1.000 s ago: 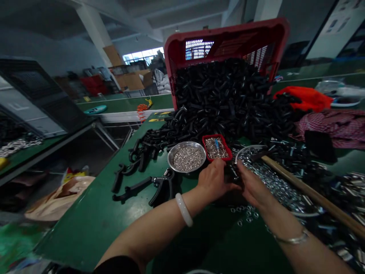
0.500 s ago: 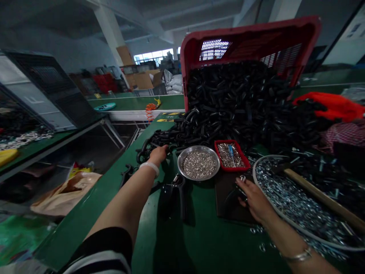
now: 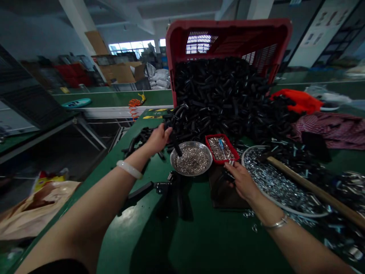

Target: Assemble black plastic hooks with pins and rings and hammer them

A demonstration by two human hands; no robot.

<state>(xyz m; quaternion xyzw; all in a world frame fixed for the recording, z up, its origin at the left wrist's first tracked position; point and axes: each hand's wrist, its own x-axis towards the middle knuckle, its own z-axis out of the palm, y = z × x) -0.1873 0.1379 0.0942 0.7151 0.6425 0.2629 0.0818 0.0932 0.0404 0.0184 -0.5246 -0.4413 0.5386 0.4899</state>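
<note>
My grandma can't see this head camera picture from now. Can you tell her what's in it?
The left hand holds a black part over a metal bowl of small pieces; the right hand grips another dark part beside a red tray.

The green counter [image 3: 199,243] is occupied at its far side by a tilted red crate [image 3: 228,23] and spilled black parts [image 3: 205,114]. Nearer, a metal bowl [image 3: 211,161] is set beside a red tray [image 3: 237,156]; to the right, a wide round tray of small metal pieces [image 3: 273,182] is crossed by a wooden handle [image 3: 308,186].
</note>
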